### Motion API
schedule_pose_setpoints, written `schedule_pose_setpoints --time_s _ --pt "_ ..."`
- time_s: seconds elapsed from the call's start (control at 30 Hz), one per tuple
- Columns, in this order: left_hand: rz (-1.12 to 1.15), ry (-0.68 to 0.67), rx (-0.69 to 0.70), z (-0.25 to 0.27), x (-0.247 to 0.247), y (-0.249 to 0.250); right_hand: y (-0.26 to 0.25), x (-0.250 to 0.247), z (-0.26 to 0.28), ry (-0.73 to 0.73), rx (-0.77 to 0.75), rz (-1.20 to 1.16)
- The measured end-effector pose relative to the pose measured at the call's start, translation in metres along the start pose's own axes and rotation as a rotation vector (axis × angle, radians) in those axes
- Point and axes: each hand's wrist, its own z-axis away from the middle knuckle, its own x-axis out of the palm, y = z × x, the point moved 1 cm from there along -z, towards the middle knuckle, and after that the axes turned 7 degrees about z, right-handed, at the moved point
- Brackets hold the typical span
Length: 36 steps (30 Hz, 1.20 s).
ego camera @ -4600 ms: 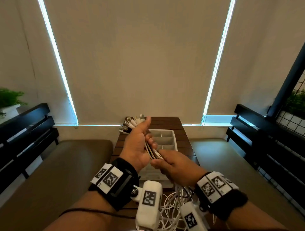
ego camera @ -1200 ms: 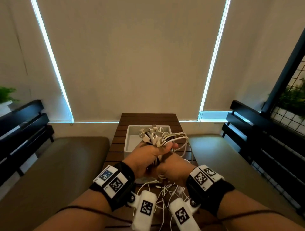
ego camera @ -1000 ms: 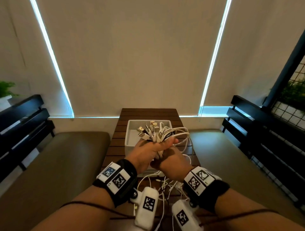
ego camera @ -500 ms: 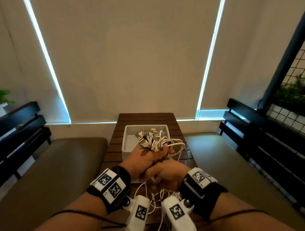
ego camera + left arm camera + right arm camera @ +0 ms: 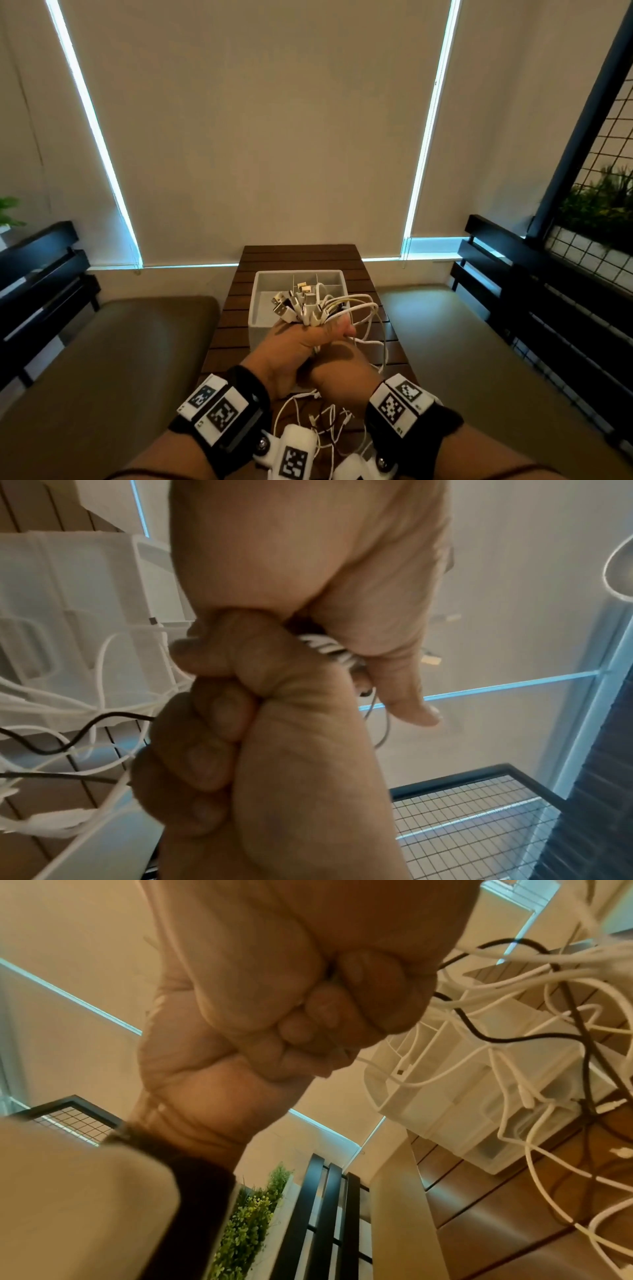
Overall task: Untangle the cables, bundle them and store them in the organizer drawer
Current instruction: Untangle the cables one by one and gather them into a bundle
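My left hand [image 5: 297,346] grips a bundle of mostly white cables [image 5: 301,306] in its fist, over the near end of the white organizer drawer [image 5: 298,273]. The plug ends fan out above the fist. A loop of cables [image 5: 363,309] arcs out to the right of my thumb. Just below, my right hand [image 5: 342,373] clenches the same cables. Their loose tails [image 5: 325,413] hang down to the wooden table [image 5: 301,253]. In the left wrist view the cable bundle [image 5: 329,647] shows between my left hand [image 5: 308,561] and my right hand [image 5: 240,750].
The organizer drawer [image 5: 445,1096] has several compartments, and white and black cables [image 5: 514,993] trail across its front. Padded benches [image 5: 120,359] flank the narrow table. A black slatted backrest [image 5: 41,274] stands at the left and a wire grille with plants [image 5: 596,212] at the right.
Earlier my right hand was sliding along the straight cables below my left. Now a loop is folded back up into the left fist, and both hands sit lower and closer together.
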Motion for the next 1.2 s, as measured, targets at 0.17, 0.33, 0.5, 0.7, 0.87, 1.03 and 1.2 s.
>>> schedule_pose_setpoints --time_s 0.17,0.33,0.5,0.7,0.87,1.03,1.2 --pt "-0.034 0.063 0.071 -0.003 -0.011 0.001 -0.008 -0.013 0.005 -0.17 -0.022 0.182" --pt "0.103 0.054 -0.02 -0.004 -0.033 0.009 -0.025 -0.051 0.026 -0.15 -0.149 0.343" --pt "0.026 0.035 -0.031 -0.002 -0.035 0.011 -0.053 -0.095 0.044 0.219 -0.446 0.014" --pt "-0.081 -0.143 -0.024 0.003 -0.023 0.016 -0.046 -0.104 0.007 -0.162 -0.243 0.526" --pt "-0.048 -0.154 0.011 0.003 -0.028 0.018 -0.026 -0.095 -0.009 -0.18 -0.389 0.318" --pt "0.017 -0.132 0.089 0.001 -0.028 0.02 -0.017 -0.081 -0.01 -0.196 -0.428 -0.089" --pt "0.104 -0.012 0.174 -0.007 -0.03 0.018 -0.014 -0.078 -0.007 -0.163 -0.299 -0.392"
